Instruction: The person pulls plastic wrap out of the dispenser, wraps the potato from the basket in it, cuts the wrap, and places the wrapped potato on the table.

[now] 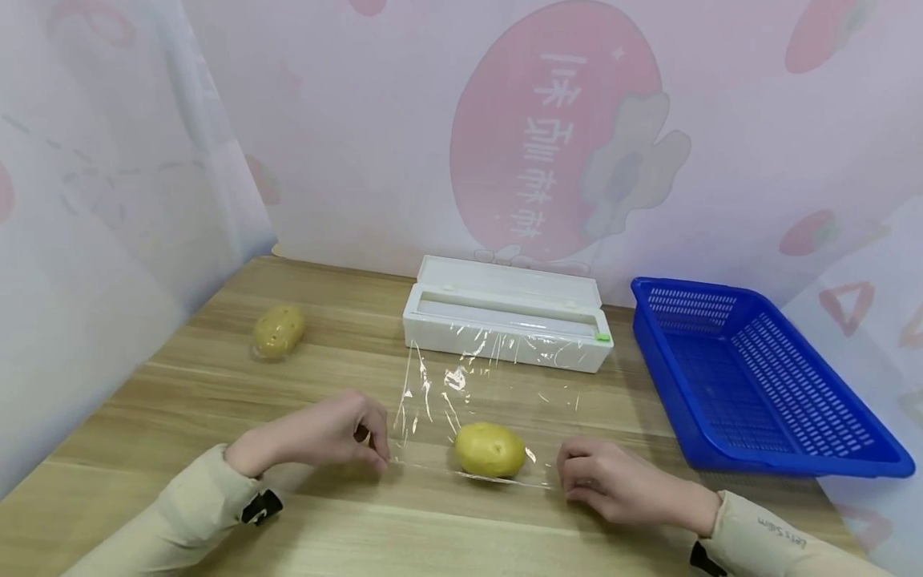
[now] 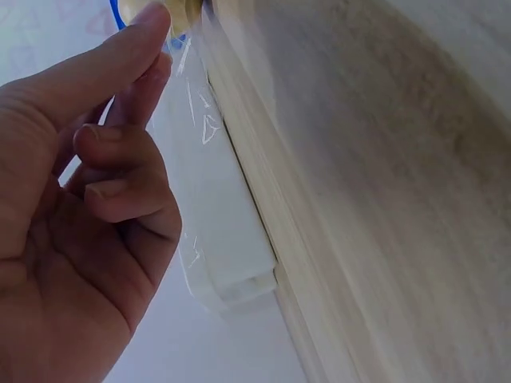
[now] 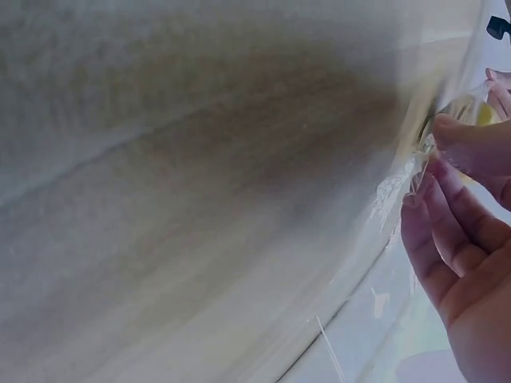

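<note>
A sheet of clear plastic wrap stretches from the white wrap dispenser box toward the person. My left hand pinches its near left corner between thumb and forefinger. The near right corner is pinched by my right hand; in the right wrist view the wrap bunches at the fingertips. Between the hands, a yellow potato overlaps the sheet near its front edge. The dispenser's lid stands raised at the back, with the wrap roll showing inside.
Farther back on the left of the wooden table lies another potato, with shiny film around it. A blue plastic basket stands on the right, beside the dispenser. Printed cloth hangs behind the table.
</note>
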Action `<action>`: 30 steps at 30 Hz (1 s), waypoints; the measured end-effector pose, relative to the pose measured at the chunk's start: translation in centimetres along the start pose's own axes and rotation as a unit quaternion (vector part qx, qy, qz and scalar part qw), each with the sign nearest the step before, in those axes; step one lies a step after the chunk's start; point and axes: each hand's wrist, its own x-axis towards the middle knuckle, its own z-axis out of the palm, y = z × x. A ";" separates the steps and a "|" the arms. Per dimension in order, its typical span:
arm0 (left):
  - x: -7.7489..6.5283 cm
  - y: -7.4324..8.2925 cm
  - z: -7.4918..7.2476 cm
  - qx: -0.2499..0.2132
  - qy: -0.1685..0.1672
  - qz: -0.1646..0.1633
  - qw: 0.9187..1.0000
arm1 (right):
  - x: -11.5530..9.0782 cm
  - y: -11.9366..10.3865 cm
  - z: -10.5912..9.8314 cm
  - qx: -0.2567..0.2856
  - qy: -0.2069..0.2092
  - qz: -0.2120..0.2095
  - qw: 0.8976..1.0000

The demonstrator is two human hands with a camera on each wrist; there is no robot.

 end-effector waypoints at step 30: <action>7.2 4.7 5.2 0.230 0.042 0.084 0.969 | 0.2 1.5 -0.6 0.210 0.017 0.139 0.968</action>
